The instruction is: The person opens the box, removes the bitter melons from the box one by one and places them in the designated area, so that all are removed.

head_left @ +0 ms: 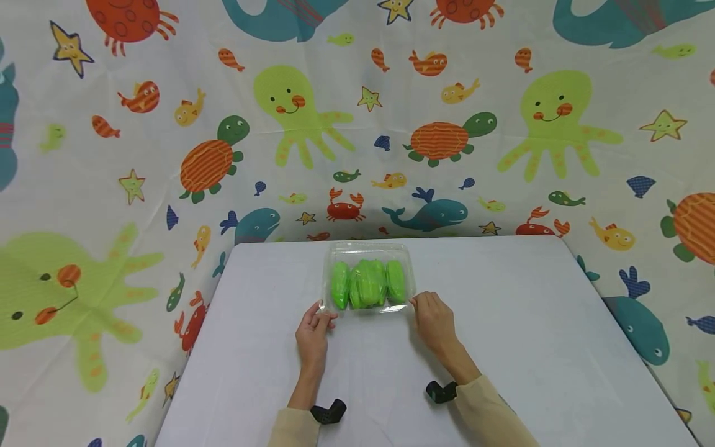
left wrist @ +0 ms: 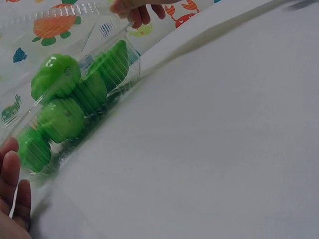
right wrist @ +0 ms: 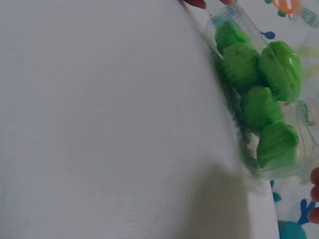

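Observation:
A clear plastic clamshell box [head_left: 368, 251] holds several ridged green pieces [head_left: 368, 282] that look like peppers; their exact kind is unclear. My left hand [head_left: 314, 335] holds the box's near left corner, thumb in front and fingers along the side. In the left wrist view, those fingers [left wrist: 10, 174] are close by the box's end. At the near right corner, my right hand [head_left: 434, 320] pinches the plastic edge. The left wrist view shows the right hand [left wrist: 137, 10] higher up, at the edge of the raised clear lid [left wrist: 82, 10]. One green piece [left wrist: 56, 75] rests above the others.
The box sits near the far edge of a white-covered table [head_left: 368, 379]. Behind and beside the table hangs a cloth [head_left: 335, 143] printed with sea animals. A black device [head_left: 329, 412] is at the left wrist, and another black device [head_left: 441, 392] is at the right.

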{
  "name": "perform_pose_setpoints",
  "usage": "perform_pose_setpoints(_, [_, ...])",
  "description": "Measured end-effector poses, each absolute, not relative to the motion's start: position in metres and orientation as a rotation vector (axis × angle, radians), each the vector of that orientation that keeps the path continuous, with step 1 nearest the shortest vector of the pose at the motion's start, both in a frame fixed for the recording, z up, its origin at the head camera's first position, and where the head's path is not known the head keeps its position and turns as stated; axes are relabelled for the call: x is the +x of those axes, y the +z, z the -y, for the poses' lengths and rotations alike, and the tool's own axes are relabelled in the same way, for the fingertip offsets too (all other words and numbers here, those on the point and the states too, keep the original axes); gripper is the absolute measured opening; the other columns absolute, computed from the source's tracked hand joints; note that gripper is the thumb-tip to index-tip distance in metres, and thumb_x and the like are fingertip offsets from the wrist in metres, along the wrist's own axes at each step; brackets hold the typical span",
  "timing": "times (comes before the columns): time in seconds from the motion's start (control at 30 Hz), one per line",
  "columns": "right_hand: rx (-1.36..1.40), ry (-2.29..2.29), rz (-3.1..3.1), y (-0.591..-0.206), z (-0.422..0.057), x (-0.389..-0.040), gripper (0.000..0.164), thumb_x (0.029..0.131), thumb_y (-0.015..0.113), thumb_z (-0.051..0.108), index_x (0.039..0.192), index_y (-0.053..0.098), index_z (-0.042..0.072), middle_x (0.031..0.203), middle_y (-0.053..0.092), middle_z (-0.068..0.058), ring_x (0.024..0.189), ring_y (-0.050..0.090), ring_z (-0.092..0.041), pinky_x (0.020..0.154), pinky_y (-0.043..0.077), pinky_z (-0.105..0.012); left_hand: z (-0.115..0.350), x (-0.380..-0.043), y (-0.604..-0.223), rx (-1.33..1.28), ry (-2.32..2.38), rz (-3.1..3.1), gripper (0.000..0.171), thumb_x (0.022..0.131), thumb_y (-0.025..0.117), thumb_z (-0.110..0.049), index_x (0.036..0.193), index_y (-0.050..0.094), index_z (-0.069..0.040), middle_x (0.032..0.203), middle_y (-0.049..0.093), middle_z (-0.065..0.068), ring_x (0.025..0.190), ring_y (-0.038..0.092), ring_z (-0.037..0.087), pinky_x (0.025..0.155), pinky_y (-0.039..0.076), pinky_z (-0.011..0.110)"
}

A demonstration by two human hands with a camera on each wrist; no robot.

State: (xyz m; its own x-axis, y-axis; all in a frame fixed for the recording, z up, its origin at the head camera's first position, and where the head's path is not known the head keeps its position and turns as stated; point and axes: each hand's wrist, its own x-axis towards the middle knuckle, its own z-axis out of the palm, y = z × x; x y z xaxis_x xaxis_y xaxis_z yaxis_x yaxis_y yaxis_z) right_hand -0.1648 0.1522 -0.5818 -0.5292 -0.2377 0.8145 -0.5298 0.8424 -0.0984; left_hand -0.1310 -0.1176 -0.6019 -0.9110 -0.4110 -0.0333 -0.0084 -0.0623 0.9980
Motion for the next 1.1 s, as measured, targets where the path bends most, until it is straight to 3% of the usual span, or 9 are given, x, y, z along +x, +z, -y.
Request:
perform_pose_setpoints(0.1, [0.557,0.453,2.089,-0.574,-0.152,-0.169,0.038,0.107,0.045,0.021,0.079,0.056,-0.001,0.068,0.056,-0.011,0.060,0.056,-0.025,0.046,0.048,-0.035,0.118,-0.131,-0.602,0.458,-2.040,1.931,0.034,0.098,0.061,-0.009,0.132,0.060,-0.004,0.089,0.076,0.007,0.073,0.066,0.009,0.066,0.054,0.019])
perform_pose_setpoints(0.37, [0.540,0.423,2.081,-0.553,-0.159,-0.180,0.038,0.106,0.049,0.024,0.077,0.054,0.000,0.068,0.055,-0.012,0.057,0.056,-0.025,0.043,0.046,-0.034,0.115,-0.132,-0.602,0.481,-2.036,1.901,0.035,0.097,0.065,-0.011,0.131,0.061,-0.003,0.087,0.076,0.006,0.070,0.066,0.009,0.068,0.054,0.017])
perform_pose_setpoints(0.63, [0.522,0.402,2.124,-0.548,-0.164,-0.182,0.022,0.087,0.074,0.012,0.081,0.057,0.001,0.073,0.059,-0.013,0.059,0.057,-0.025,0.046,0.048,-0.036,0.108,-0.126,-0.579,0.486,-2.080,1.918,0.036,0.096,0.064,-0.006,0.130,0.059,0.005,0.090,0.076,0.013,0.070,0.067,0.012,0.071,0.057,0.023])
perform_pose_setpoints(0.9, [0.521,0.424,2.109,-0.544,-0.168,-0.194,0.028,0.100,0.061,0.025,0.086,0.059,0.000,0.079,0.062,-0.013,0.065,0.061,-0.026,0.050,0.052,-0.037,0.106,-0.140,-0.603,0.517,-2.127,1.804,0.033,0.095,0.069,-0.012,0.124,0.063,0.004,0.083,0.077,0.002,0.066,0.066,0.008,0.068,0.057,0.019])
perform_pose_setpoints(1.1, [0.516,0.454,2.070,-0.540,-0.168,-0.204,0.025,0.098,0.064,0.022,0.089,0.060,-0.001,0.080,0.062,-0.014,0.065,0.062,-0.028,0.049,0.052,-0.037,0.104,-0.144,-0.604,0.499,-2.134,1.753,0.028,0.096,0.068,-0.016,0.112,0.063,0.006,0.079,0.076,0.000,0.063,0.065,0.007,0.067,0.056,0.018])
